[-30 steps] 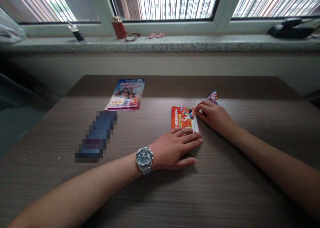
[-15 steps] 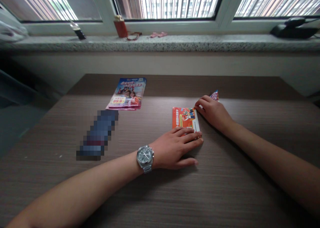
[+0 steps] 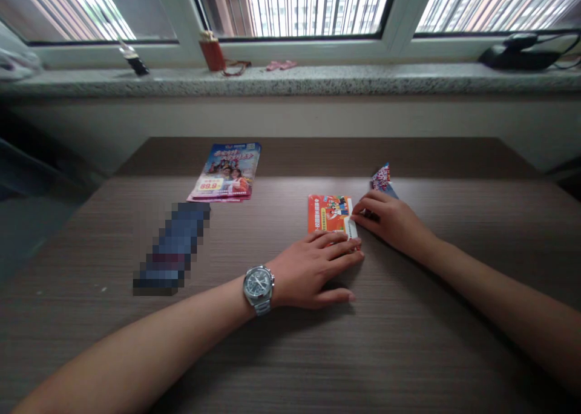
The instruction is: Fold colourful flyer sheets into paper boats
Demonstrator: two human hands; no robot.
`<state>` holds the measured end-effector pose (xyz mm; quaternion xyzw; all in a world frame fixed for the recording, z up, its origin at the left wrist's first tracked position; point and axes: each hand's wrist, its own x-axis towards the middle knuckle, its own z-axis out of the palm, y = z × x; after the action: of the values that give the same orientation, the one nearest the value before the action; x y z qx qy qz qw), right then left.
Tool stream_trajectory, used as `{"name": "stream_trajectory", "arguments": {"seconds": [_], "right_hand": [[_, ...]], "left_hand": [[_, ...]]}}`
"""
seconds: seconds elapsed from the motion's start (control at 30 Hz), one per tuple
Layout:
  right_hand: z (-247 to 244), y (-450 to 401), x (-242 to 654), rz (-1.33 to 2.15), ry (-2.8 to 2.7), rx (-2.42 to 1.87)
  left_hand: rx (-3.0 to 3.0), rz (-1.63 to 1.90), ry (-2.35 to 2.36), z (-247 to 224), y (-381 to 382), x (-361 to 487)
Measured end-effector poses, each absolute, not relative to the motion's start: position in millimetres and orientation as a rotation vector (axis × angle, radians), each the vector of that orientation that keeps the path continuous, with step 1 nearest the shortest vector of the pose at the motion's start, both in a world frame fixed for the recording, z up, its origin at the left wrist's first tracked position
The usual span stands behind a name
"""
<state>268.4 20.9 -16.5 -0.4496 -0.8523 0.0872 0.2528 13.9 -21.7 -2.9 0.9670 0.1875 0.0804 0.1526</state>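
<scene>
An orange leaflet with cartoon figures and a white strip along its right side lies on the table. My left hand rests palm down over its near part, fingers stretched out and slightly spread. At the leaflet's right edge, the fingertips of my right hand are pinched together against the white strip. Just beyond that hand lies a folded colourful paper with a pointed top, partly hidden by the hand. A metal wristwatch is on my left wrist.
A stack of blue and pink flyers lies at the back left of the table. Nearer stands out a blurred dark flat object. On the stone windowsill are a red container, pink items and a black device.
My right hand has slid toward me along the leaflet's right edge, uncovering more of the folded paper. My left hand stays flat on the leaflet. The view has shifted slightly.
</scene>
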Motion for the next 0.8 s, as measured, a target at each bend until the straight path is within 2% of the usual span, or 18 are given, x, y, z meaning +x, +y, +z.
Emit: {"name": "stream_trajectory", "arguments": {"seconds": [0.8], "right_hand": [[-24.7,-11.5,279.4,0.297,-2.27,-1.142]], "left_hand": [[2.763,0.259,0.609,4.2,-17.5,12.6]]}}
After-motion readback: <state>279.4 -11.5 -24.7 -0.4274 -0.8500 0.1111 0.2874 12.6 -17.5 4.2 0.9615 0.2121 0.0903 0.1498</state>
